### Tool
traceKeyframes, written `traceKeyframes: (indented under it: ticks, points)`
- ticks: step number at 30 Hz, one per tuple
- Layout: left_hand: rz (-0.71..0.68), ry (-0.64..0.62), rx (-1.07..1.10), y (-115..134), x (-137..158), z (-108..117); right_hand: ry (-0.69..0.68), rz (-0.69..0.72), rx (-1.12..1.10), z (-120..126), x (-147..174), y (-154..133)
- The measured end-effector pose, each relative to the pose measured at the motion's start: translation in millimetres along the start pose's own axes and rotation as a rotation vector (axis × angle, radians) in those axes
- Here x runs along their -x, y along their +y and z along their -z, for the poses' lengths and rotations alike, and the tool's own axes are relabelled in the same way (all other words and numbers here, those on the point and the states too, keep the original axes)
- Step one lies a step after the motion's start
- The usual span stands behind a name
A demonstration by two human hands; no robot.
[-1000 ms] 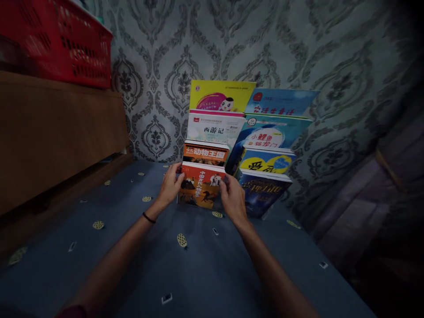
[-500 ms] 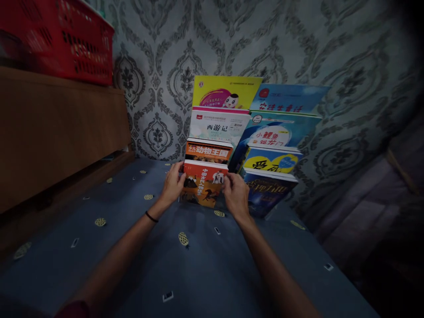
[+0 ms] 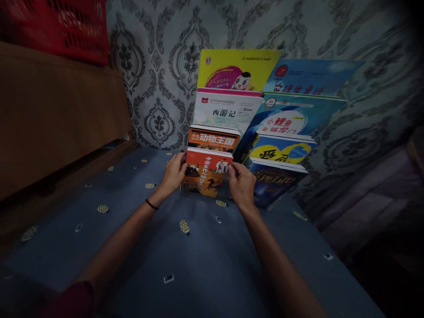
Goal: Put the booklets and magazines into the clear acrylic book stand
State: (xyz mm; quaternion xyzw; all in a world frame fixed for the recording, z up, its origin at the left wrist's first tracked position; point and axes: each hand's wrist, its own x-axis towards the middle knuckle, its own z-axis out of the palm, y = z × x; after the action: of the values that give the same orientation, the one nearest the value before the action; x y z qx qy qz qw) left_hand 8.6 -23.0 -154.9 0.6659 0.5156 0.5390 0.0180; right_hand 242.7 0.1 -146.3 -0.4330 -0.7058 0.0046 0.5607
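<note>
An orange-red book (image 3: 206, 174) stands upright at the front of the left column of books. My left hand (image 3: 172, 173) is closed on its left edge, a dark band round the wrist. Its right edge is between the fingers of my right hand (image 3: 243, 183); those fingertips are partly hidden. Right behind it rises a book with an orange cover (image 3: 215, 139), then a white book (image 3: 228, 110) and a tall yellow one (image 3: 238, 66). Beside my right hand, a dark blue book (image 3: 273, 181) fronts the right column, with a blue-and-yellow book (image 3: 281, 150) behind it.
Further back on the right are a teal book (image 3: 304, 110) and a light blue book (image 3: 314, 73), near the patterned wall (image 3: 159, 88). Blue cloth with pineapple prints (image 3: 132, 247) lies underneath. A wooden cabinet (image 3: 59, 115) on the left bears a red basket (image 3: 76, 33).
The camera view has shifted, so the books show larger and higher up. Both hands stay at the sides of the orange-red book, which keeps its place in front.
</note>
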Motion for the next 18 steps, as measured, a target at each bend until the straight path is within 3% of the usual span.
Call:
traceKeyframes:
  ticks: [18]
  points:
    - [0.009,-0.014,-0.054,-2.1,2.1,-1.4,-0.021,-0.073,-0.082,-2.0,-1.9,4.2]
